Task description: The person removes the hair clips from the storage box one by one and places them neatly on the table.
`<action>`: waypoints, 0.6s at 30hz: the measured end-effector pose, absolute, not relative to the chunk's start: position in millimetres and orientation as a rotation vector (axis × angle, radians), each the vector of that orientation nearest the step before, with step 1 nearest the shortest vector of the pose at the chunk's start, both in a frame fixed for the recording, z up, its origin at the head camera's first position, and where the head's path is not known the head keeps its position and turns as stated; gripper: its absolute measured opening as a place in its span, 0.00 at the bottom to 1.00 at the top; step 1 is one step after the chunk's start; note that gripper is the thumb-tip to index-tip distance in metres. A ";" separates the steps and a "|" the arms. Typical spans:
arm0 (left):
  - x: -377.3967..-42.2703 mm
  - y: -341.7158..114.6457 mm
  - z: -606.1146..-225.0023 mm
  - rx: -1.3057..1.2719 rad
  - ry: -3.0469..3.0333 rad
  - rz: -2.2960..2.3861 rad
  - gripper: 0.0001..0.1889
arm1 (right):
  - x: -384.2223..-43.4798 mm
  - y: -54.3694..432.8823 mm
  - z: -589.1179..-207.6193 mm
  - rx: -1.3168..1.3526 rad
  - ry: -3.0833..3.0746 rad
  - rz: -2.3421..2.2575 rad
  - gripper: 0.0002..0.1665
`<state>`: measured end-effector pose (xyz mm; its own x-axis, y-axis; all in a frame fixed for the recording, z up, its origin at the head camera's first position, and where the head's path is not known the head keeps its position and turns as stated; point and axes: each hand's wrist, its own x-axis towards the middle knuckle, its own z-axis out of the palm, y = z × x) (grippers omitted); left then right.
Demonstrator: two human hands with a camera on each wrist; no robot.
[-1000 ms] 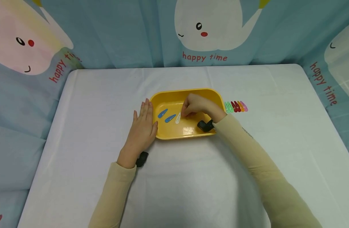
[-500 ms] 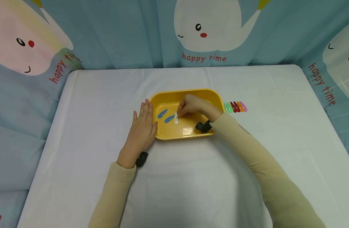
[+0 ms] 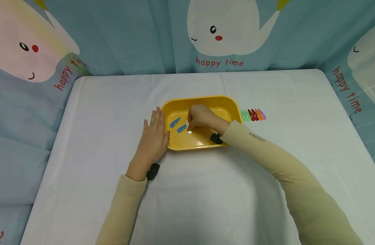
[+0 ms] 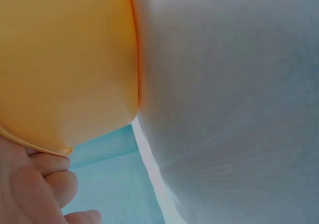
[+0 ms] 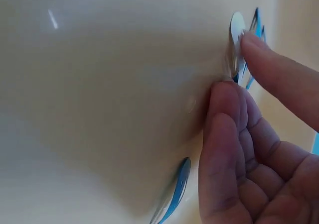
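Observation:
Inside the yellow tray (image 3: 202, 146), my right hand (image 3: 202, 116) pinches a white snap hair clip (image 3: 189, 132) between thumb and fingers, close over the tray floor. In the right wrist view, the thumb lies against the broad end of the white clip (image 5: 237, 25). Left of it are two blue hair clips (image 3: 175, 122), lying slanted. Another clip with a blue edge (image 5: 174, 194) shows below the fingers in the right wrist view; in the head view it is hidden. My left hand (image 3: 152, 137) rests against the tray's left rim, fingers straight.
Just outside the tray's right end, a row of green, red, orange and pink hair clips (image 3: 253, 115) lies on the white tablecloth (image 3: 297, 143). A blue curtain with whale prints (image 3: 138, 37) hangs around the table's back and sides.
My right hand has shifted left and slightly nearer within the tray, turning the white clip more upright and covering more of it. The left hand stays in place.

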<state>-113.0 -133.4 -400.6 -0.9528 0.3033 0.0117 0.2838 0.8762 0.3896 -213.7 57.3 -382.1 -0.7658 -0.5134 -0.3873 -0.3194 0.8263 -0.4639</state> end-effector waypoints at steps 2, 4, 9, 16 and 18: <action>-112.9 -133.4 -400.3 0.469 2.997 0.609 0.34 | -212.9 57.0 -381.3 -0.618 2.506 -0.506 0.11; -112.8 -133.3 -400.0 0.471 3.000 0.611 0.34 | -213.1 57.5 -381.7 -0.602 2.505 -0.516 0.09; -112.6 -133.2 -399.9 0.474 3.010 0.606 0.34 | -216.2 61.9 -384.9 -0.522 2.436 -0.636 0.05; -112.9 -133.1 -401.4 0.474 3.009 0.609 0.34 | -220.4 72.5 -388.9 -0.383 2.247 -0.978 0.03; -112.7 -133.0 -401.1 0.479 3.012 0.604 0.34 | -220.8 73.9 -389.6 -0.366 2.206 -1.035 0.04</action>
